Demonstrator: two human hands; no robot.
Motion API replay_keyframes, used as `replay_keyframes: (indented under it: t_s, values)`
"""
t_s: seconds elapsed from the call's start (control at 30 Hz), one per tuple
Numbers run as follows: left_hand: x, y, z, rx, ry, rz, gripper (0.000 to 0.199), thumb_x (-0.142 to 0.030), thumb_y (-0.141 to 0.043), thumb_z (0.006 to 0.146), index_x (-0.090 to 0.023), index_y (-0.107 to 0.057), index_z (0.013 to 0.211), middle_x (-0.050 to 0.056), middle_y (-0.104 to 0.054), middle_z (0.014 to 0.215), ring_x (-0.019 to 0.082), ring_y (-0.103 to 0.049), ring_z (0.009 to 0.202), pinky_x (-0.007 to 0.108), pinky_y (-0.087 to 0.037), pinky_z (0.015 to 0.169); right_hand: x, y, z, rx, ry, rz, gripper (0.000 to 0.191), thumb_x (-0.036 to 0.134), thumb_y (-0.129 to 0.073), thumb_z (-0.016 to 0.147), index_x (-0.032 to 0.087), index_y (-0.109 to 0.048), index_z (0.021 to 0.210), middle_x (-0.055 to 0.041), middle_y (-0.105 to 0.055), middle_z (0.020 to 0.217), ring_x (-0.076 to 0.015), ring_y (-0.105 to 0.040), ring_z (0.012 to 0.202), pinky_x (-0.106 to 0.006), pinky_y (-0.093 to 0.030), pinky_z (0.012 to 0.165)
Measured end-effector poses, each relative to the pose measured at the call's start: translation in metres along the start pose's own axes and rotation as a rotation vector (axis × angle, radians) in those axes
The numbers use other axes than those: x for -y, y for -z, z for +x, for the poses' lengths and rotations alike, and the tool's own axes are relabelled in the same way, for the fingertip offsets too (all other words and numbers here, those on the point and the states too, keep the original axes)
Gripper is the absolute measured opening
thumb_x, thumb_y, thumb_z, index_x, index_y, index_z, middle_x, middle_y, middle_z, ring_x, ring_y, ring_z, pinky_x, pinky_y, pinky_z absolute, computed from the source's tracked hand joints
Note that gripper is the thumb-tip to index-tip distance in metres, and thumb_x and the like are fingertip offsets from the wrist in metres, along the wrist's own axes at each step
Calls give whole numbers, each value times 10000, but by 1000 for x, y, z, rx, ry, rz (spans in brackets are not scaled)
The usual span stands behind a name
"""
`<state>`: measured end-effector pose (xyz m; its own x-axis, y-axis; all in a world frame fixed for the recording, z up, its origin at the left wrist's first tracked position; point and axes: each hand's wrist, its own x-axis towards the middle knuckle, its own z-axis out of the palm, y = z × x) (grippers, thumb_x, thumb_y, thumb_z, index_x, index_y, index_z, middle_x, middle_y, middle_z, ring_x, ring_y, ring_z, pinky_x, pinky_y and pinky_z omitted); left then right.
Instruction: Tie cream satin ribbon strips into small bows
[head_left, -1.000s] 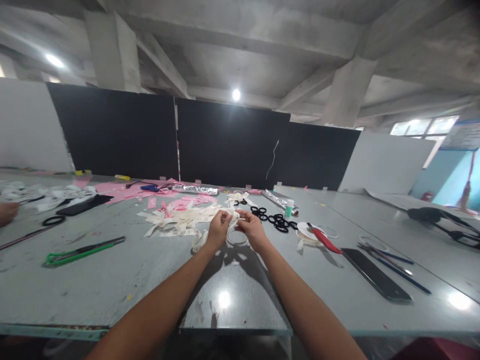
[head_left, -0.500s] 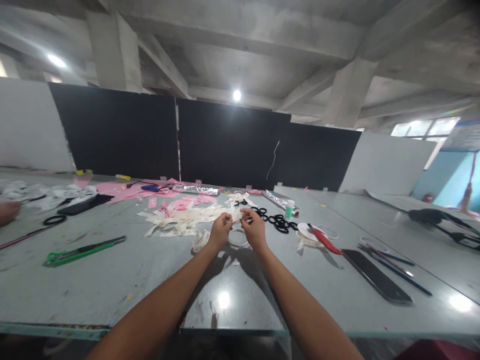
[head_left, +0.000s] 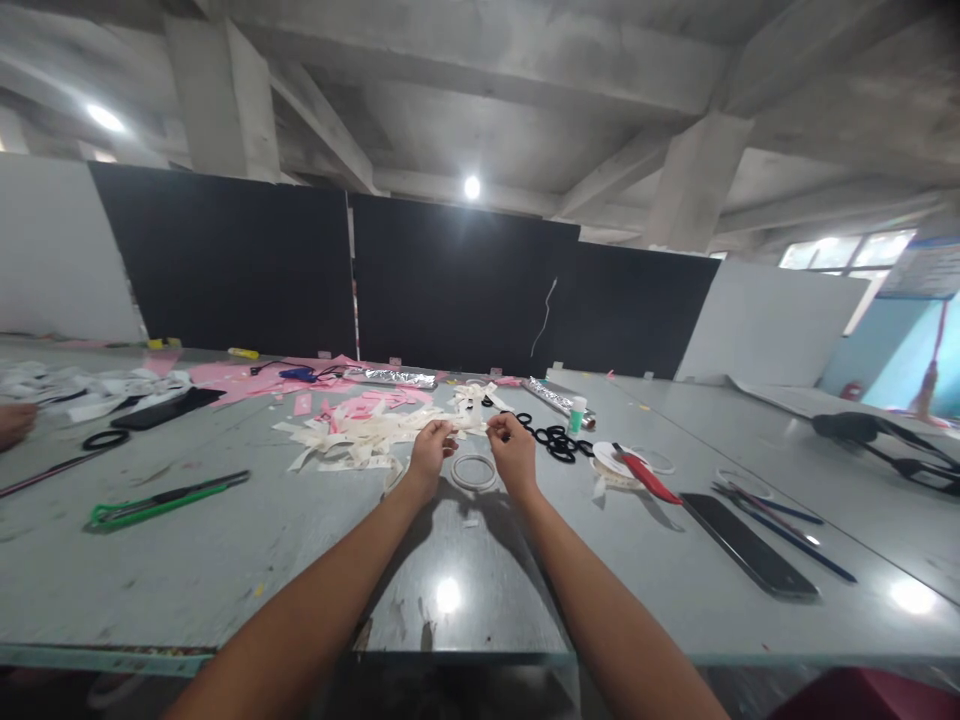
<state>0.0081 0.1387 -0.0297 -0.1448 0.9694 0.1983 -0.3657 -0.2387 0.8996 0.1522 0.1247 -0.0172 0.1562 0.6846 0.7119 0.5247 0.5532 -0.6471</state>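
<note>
Near the middle of the table, my left hand [head_left: 433, 452] and my right hand [head_left: 513, 450] face each other with fingers pinched. A thin pale strip [head_left: 471, 427] runs between their fingertips. Just below it a whitish ring [head_left: 473, 472] lies on the table. Cream printed strips [head_left: 360, 440] are heaped beyond and left of my left hand. Several black rings [head_left: 556, 441] lie to the right of my right hand, beside a small green and white container [head_left: 577, 415].
A green cutter [head_left: 165, 500] lies at the left, a red-handled tool [head_left: 649, 475] on a tape roll [head_left: 611, 460] at the right, near a black phone [head_left: 746, 545] and scissors [head_left: 784, 528]. Another person's hand [head_left: 15, 424] shows at the far left. Dark panels [head_left: 465, 285] stand behind.
My hands have moved apart, and the pale piece between them now looks like a thin stretched strip. More of the whitish ring below shows.
</note>
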Motion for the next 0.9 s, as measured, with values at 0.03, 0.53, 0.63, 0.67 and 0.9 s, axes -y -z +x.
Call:
replay_keyframes:
  t_s: [0.03, 0.53, 0.63, 0.67, 0.9]
  values:
    - [0, 0, 0, -10, 14, -38, 279, -380, -666, 628, -164, -514, 717, -21, -583, 701, 60, -520, 506, 189, -368, 504, -1, 0, 0, 3, 2, 1, 116, 263, -512, 772, 217, -614, 805, 10, -639, 712, -161, -579, 647, -261, -412, 651]
    - [-2, 6, 2, 173, -281, 179, 255, -384, -641, 714, -180, -497, 767, -43, -536, 632, 86, -524, 538, 205, -381, 524, 2, -4, 1, 167, -354, 584, 533, 373, -668, 635, 204, -507, 1114, 14, -570, 774, -138, -559, 645, -264, -540, 486]
    - [-4, 7, 2, 162, -285, 202, 262, -389, -650, 704, -175, -515, 774, -33, -550, 651, 90, -526, 543, 210, -381, 526, 2, -7, 0, 249, -370, 631, 438, 345, -675, 621, 186, -589, 1020, 12, -565, 763, -109, -537, 583, -269, -544, 479]
    - [-5, 8, 2, 153, -287, 197, 269, -395, -652, 702, -173, -522, 783, -30, -553, 658, 89, -525, 543, 210, -381, 527, 2, -8, 0, 260, -364, 642, 415, 334, -673, 624, 182, -602, 1003, 13, -566, 757, -100, -533, 567, -263, -540, 483]
    - [-8, 12, 4, 30, -212, 34, 377, -459, -666, 665, -172, -530, 869, -42, -543, 672, 79, -514, 525, 226, -438, 560, -1, -9, 0, 233, -307, 580, 330, 361, -661, 649, 154, -665, 906, -8, -607, 719, -123, -556, 617, -248, -523, 528]
